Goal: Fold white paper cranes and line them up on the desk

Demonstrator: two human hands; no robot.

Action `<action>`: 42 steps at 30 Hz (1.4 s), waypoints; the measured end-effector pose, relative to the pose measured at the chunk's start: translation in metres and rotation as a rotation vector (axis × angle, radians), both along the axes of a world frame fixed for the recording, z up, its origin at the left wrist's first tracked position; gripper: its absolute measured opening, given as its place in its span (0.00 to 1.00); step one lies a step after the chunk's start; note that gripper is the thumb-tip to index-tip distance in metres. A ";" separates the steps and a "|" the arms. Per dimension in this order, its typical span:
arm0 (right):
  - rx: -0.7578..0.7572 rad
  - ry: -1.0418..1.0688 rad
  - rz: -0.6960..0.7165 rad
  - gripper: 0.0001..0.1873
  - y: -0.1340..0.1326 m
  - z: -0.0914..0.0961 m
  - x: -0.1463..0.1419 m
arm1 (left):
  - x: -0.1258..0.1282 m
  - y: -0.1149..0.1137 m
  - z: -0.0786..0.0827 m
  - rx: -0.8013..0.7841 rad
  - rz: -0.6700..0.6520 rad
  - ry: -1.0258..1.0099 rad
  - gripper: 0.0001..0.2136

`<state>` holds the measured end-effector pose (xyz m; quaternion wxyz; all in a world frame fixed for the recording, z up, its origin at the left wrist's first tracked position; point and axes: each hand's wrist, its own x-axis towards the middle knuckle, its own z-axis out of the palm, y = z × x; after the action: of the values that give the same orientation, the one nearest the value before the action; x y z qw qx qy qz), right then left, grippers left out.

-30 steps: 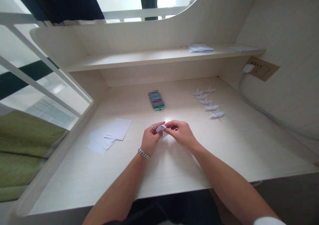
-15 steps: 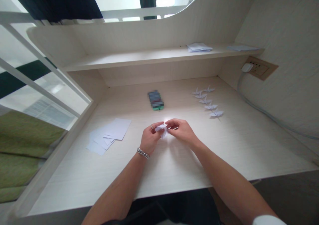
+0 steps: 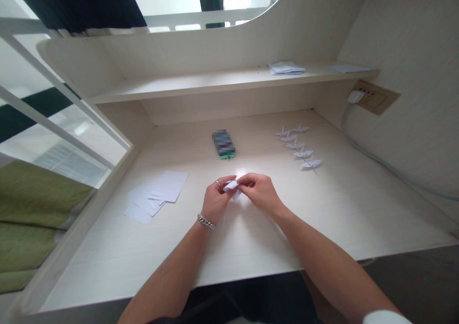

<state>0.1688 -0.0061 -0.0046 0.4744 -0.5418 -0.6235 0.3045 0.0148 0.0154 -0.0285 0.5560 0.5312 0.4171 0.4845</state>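
Note:
A small piece of folded white paper (image 3: 231,186) is pinched between my two hands, just above the desk. My left hand (image 3: 215,199), with a ring and a chain bracelet, grips its left side between thumb and fingers. On the other side, the thumb and fingertips of my right hand (image 3: 261,190) close on the paper's right edge. The fingers partly cover its folds. To the right stand several white paper cranes (image 3: 303,155) in a rough column. Flat white paper sheets (image 3: 168,185) lie overlapping to the left.
Beyond my hands a phone-like object (image 3: 224,145), blurred out, rests on the desk (image 3: 251,247). Folded papers (image 3: 286,68) sit on the shelf (image 3: 201,84). A white plug (image 3: 355,97) is in the wall socket (image 3: 378,97), its cable (image 3: 387,164) running along the right side.
My right fingers have curled in and shifted slightly left over the folded paper, whose visible part now looks flatter. My left hand stays in place, and the cranes and sheets have not moved.

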 end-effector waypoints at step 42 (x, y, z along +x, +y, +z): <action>-0.068 0.290 0.010 0.08 0.005 -0.002 -0.002 | 0.002 -0.002 0.009 -0.069 -0.008 -0.156 0.15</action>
<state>0.1664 -0.0015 -0.0070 0.5393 -0.5049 -0.5402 0.4030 0.0167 0.0132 -0.0190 0.6067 0.4743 0.3868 0.5073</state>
